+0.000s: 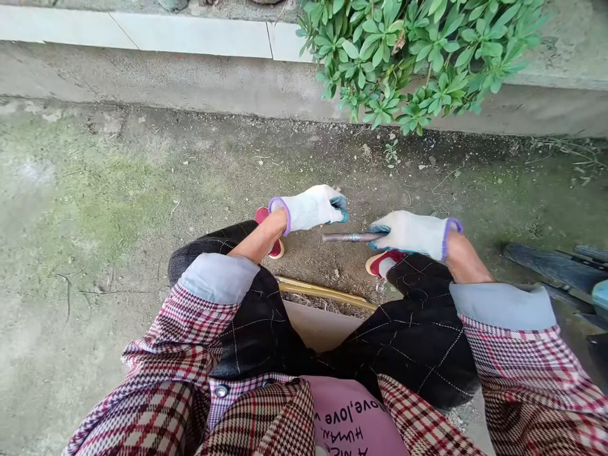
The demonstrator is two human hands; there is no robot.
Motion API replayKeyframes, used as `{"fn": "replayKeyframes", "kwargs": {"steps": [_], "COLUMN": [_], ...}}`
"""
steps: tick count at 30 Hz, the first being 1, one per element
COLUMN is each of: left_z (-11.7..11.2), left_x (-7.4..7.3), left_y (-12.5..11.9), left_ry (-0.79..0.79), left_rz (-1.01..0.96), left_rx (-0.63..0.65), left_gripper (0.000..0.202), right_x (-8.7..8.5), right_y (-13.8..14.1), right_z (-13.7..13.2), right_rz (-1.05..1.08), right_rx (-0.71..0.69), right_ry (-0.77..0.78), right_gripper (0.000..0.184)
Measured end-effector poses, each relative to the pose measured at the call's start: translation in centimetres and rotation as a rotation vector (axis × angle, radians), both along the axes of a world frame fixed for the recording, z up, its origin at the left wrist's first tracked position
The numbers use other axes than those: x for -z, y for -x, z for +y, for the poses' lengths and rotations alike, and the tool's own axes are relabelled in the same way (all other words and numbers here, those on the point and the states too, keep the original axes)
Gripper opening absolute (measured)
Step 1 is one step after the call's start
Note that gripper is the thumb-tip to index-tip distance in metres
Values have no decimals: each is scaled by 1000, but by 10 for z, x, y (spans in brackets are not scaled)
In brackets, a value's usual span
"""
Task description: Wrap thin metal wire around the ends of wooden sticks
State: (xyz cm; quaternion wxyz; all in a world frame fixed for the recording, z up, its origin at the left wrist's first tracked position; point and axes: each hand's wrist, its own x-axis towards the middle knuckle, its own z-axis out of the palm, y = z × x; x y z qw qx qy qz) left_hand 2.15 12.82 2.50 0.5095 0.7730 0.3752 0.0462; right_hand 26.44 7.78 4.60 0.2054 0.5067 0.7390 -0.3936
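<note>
Rod [346, 237] sideways in the right hand [409, 233]!

And there it is, dull grey-brown and slim, silvery wire wound round its visible stretch! It's over bare ground [313, 253] between the shoes [377, 263], long axis running side to side, free end pointing left, just beside the left hand [313, 208]. Right fingers wrap snugly round it; left fingers curl inward, on what, if anything, I can't tell.
</note>
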Motion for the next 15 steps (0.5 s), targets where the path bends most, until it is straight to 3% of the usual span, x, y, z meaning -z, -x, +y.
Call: {"fn": "replayKeyframes", "kwargs": {"steps": [3,6,8,11,13,15], "left_z": [-11,-17,-18,-16,-14,-14], "left_x": [-1,2,4,9,13,17], "left_y": [-8,-14,-16,-19,-19,-19], "left_ry": [28,152,199,258,294,297], "left_rz": [52,-2,-67,-177,-244,-275], "left_rx": [-16,-93,-158,-250,-283,-283], "left_gripper": [18,32,36,36,35,34], "right_x": [5,2,-2,-8,-13,-20], "right_y": [5,-2,-8,-9,-5,-3], "right_z": [6,14,17,14,9,3], "right_rz": [-244,-196,14,454,679,838], "right_rx": [18,199,451,859,998,1031], "right_ry": [-143,-278,-317,-226,-143,-75], "right_gripper": [20,18,16,26,34,36]}}
